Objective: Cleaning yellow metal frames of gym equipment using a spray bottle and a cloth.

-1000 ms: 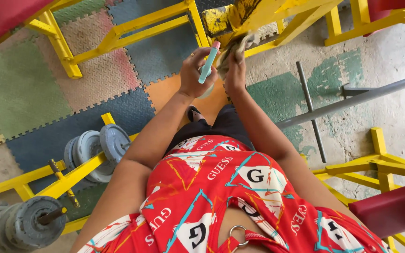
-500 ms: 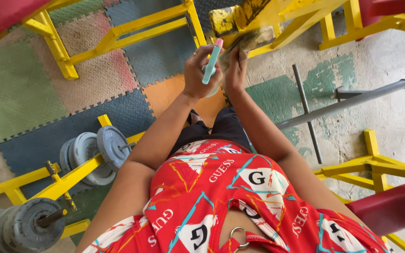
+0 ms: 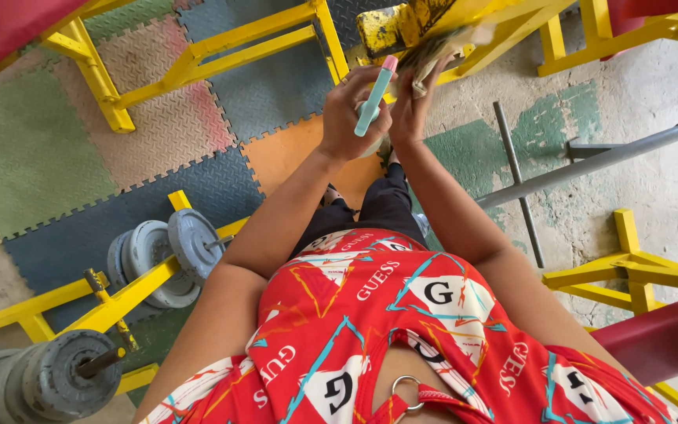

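Gripping a slim teal bottle (image 3: 375, 102) with a pink cap, the left hand (image 3: 352, 118) is curled shut around its lower half. That bottle looks like smooth plastic, tube-shaped, and its long axis runs steeply up and slightly right, cap end pointing away from the body toward the yellow frame (image 3: 402, 27). Just beside it, the right hand (image 3: 411, 110) is closed on a crumpled rag (image 3: 442, 45), a soft, dull olive-tan cloth pressed against the frame's chipped end, where the yellow paint is scuffed through to dark metal. Both hands are raised in front of the torso, nearly touching each other.

Below them lies a floor of interlocking foam mats (image 3: 158, 118), knobbly in texture with toothed edges, in faded green, pink, blue and orange. To the right the mats give way to rough concrete (image 3: 653, 94) with worn patches of green paint. A grey steel bar (image 3: 590, 165) runs slantwise across that side, smooth and round. At lower left, grey iron plates (image 3: 162, 251), round and flat, sit on a square yellow rail (image 3: 131, 294), and another stack (image 3: 56, 377) is nearer the corner. A red padded seat (image 3: 661, 338) shows at lower right.
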